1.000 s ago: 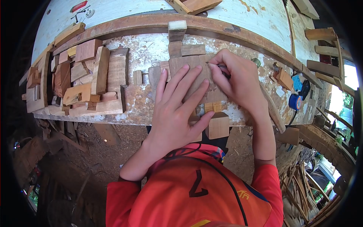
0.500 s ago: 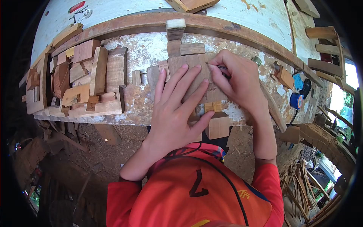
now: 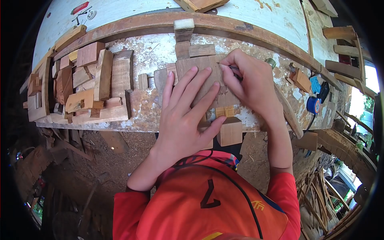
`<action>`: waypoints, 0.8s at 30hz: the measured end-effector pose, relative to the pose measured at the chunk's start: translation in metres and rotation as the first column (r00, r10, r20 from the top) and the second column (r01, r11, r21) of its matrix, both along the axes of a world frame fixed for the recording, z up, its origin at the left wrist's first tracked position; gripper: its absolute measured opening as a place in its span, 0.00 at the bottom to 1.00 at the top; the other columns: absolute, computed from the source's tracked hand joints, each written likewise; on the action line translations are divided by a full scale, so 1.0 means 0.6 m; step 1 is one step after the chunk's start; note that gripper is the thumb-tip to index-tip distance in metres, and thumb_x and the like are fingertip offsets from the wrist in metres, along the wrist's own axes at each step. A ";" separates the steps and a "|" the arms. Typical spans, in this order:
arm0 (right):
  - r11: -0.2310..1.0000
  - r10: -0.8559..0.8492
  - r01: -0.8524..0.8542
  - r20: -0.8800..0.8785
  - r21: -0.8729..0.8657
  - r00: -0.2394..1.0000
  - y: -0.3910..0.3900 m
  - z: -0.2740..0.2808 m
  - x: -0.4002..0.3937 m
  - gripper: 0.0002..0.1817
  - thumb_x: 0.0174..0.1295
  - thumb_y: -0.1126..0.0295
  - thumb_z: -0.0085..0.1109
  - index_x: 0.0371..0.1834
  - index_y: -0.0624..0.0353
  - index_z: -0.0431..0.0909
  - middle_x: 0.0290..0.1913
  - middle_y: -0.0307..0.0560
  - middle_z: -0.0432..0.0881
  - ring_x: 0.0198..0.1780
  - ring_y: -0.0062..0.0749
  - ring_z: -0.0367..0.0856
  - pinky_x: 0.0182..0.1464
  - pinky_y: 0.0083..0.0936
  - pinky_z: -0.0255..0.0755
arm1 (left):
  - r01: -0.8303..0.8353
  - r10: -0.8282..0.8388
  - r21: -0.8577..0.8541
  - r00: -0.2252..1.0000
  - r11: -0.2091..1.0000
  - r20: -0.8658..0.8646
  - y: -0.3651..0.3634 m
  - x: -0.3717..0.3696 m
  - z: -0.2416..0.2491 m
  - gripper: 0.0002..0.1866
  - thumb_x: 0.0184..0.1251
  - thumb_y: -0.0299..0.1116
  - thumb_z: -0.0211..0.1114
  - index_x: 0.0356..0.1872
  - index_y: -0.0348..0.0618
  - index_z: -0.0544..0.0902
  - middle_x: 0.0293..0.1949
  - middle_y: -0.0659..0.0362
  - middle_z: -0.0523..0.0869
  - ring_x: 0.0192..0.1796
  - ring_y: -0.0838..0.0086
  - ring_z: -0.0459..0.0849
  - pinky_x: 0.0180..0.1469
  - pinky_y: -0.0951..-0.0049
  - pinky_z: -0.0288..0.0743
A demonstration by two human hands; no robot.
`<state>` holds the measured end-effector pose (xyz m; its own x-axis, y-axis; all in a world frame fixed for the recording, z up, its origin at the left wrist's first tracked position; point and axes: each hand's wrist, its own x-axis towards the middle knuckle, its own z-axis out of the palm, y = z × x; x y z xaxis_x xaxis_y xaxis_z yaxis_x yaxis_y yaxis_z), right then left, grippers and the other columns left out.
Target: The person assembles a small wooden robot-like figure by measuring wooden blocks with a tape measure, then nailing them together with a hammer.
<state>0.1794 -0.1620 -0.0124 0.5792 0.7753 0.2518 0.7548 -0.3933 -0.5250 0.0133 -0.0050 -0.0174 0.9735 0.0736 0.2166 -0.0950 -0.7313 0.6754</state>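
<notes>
My left hand (image 3: 182,108) lies flat with its fingers spread on a brown wooden board (image 3: 205,62), near the bench's front edge. Between the thumb and fingers of my right hand (image 3: 255,85) is a thin dark pencil-like tool (image 3: 236,71), mostly hidden by the fingers. Its tip is at the board's upper right part. Small yellowish wood pieces (image 3: 225,111) and a larger wooden block (image 3: 230,133) sit just below the board, close to my left thumb. Beyond the board stand a pale-topped upright block (image 3: 184,30) and a short flat piece (image 3: 202,50).
Stacked wood offcuts (image 3: 89,55) crowd the bench's left side. A long wooden rail (image 3: 144,25) crosses behind. On the right lie a curved wooden stick (image 3: 289,112), a blue round item (image 3: 313,105) and a small block (image 3: 301,81).
My right hand has shifted slightly away from my body along the board, with the tool still pinched. My left hand stays pressed on the board.
</notes>
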 end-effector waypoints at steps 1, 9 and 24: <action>1.000 -0.001 0.001 0.000 0.002 1.000 0.000 -0.001 0.000 0.10 0.67 0.71 0.72 0.44 0.53 0.79 0.32 0.45 0.86 0.34 0.46 0.89 0.33 0.39 0.78 | 0.000 0.000 0.003 1.000 1.000 -0.001 0.000 0.000 0.000 0.34 0.61 0.42 0.82 0.69 0.42 0.86 0.80 0.48 0.76 0.84 0.47 0.70 0.86 0.32 0.52; 1.000 0.006 -0.007 0.014 0.020 1.000 0.000 -0.002 0.002 0.10 0.67 0.72 0.71 0.43 0.54 0.78 0.31 0.46 0.85 0.34 0.48 0.89 0.33 0.40 0.78 | 0.005 -0.005 0.001 1.000 1.000 0.009 0.000 0.000 -0.001 0.34 0.61 0.41 0.82 0.69 0.40 0.86 0.80 0.47 0.76 0.83 0.46 0.70 0.86 0.32 0.52; 0.999 0.012 -0.011 -0.023 0.031 1.000 -0.001 0.000 0.002 0.10 0.66 0.73 0.71 0.43 0.55 0.77 0.31 0.48 0.85 0.33 0.50 0.88 0.34 0.41 0.78 | -0.007 0.007 -0.009 1.000 1.000 0.008 -0.001 0.000 0.001 0.34 0.60 0.40 0.82 0.68 0.41 0.87 0.80 0.48 0.76 0.83 0.46 0.71 0.86 0.32 0.53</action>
